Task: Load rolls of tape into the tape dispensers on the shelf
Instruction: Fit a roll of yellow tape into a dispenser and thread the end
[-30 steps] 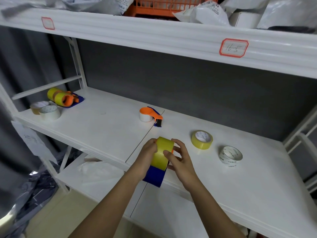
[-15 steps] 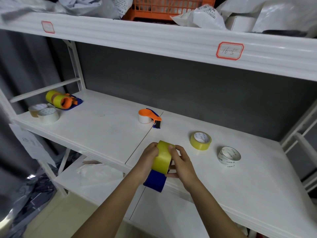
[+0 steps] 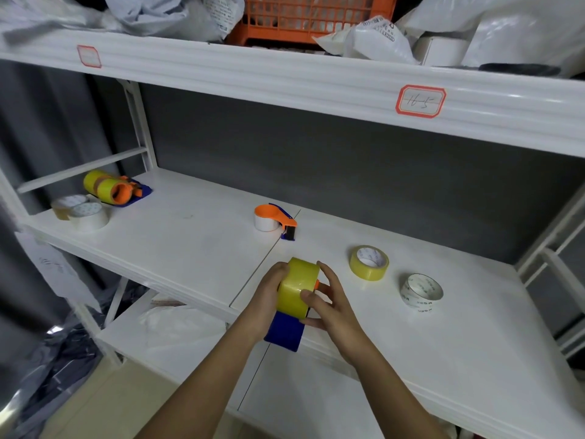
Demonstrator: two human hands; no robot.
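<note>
A yellow tape roll (image 3: 297,287) sits on a blue and orange tape dispenser (image 3: 284,332) that I hold over the front edge of the white shelf (image 3: 443,359). My left hand (image 3: 267,294) grips the roll and dispenser from the left. From the right, my right hand (image 3: 329,301) holds the roll with its fingers curled on it. Loose on the shelf lie a second yellow roll (image 3: 369,263) and a clear printed roll (image 3: 421,292). Another dispenser (image 3: 274,219), holding a white roll, stands further back.
At the far left of the shelf stand a loaded dispenser with yellow rolls (image 3: 111,188) and two pale rolls (image 3: 83,213). The upper shelf (image 3: 285,77) carries an orange crate and white bags. A lower shelf (image 3: 152,343) holds a plastic bag.
The roll and dispenser have turned a little in my hands. My right fingers have slid lower on the roll's face. The view has dropped slightly.
</note>
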